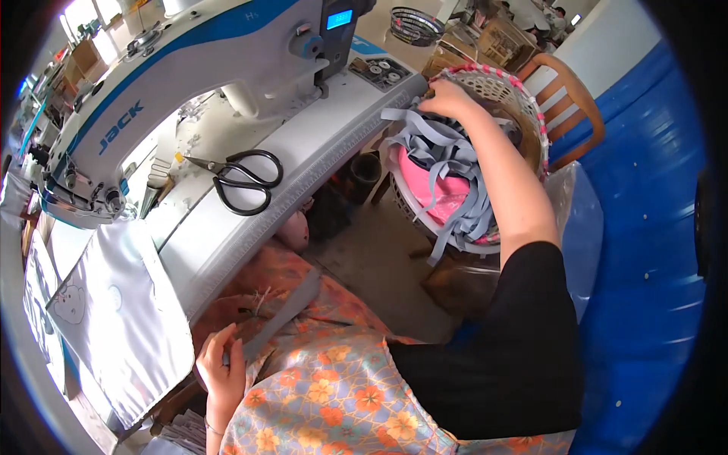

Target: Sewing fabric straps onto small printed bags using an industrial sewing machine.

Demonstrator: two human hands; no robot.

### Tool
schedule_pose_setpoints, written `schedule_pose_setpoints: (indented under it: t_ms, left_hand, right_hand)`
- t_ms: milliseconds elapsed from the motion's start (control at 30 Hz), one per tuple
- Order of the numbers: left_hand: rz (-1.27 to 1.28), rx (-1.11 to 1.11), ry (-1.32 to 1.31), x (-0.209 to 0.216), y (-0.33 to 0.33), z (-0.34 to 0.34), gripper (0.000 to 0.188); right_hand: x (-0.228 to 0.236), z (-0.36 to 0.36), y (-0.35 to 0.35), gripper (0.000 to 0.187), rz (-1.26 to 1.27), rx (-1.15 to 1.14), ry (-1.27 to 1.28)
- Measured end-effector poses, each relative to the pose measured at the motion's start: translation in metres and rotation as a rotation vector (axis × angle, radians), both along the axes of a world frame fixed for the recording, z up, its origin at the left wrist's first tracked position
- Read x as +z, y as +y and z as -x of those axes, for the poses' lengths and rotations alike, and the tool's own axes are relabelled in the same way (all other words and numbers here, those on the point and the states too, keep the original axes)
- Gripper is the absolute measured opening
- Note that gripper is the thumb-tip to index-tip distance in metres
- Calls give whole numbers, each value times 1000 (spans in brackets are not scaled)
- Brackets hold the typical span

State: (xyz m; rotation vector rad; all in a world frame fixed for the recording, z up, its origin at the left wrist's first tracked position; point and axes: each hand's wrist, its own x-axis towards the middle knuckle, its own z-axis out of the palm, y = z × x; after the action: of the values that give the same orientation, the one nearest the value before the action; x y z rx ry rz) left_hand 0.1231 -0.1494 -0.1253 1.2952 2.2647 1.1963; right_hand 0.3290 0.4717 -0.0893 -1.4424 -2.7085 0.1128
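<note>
My left hand (pixel 221 364) is low at the left by my lap, its fingers curled around one end of a grey fabric strip (pixel 284 309). The strip lies across the orange floral apron (pixel 322 383). My right hand (pixel 449 98) reaches far out to the rim of a white woven basket (pixel 531 114), beside the table's right corner. Its fingers curl downward; what they pinch is hidden. Under that hand and arm, tangled grey strips (pixel 462 178) spill over a bright pink cloth (pixel 432 186) in the basket.
A white and blue sewing machine (pixel 220 53) stands on the table. Black-handled scissors (pixel 246 182) lie near the table's front edge. White fabric (pixel 125 318) drapes over its left end. Behind the basket are a wooden chair (pixel 572 114) and a blue covering (pixel 644 227).
</note>
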Motion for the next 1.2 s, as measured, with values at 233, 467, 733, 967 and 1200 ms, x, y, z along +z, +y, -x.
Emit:
schedule_pose_setpoints:
  t_ms: [233,467,733,967,1200]
  left_hand:
    - [43,157,-33,-25,-27,0,23]
    - [11,159,-165,-20,1,1,20]
    - [70,83,-231,-27,1,5,21]
    - [48,60,-218,-7,16,2,24]
    - [-221,-124,109,35,54,0,25]
  right_hand:
    - [-57,24,24,64,78,-153,-434]
    - [-30,-50,26,50,-51,-201,247]
    - [-1,-143,-87,50,-121,-387,434]
    - [23,-124,-214,45,-298,20,429]
    - [0,74,-383,83,698,1046,882]
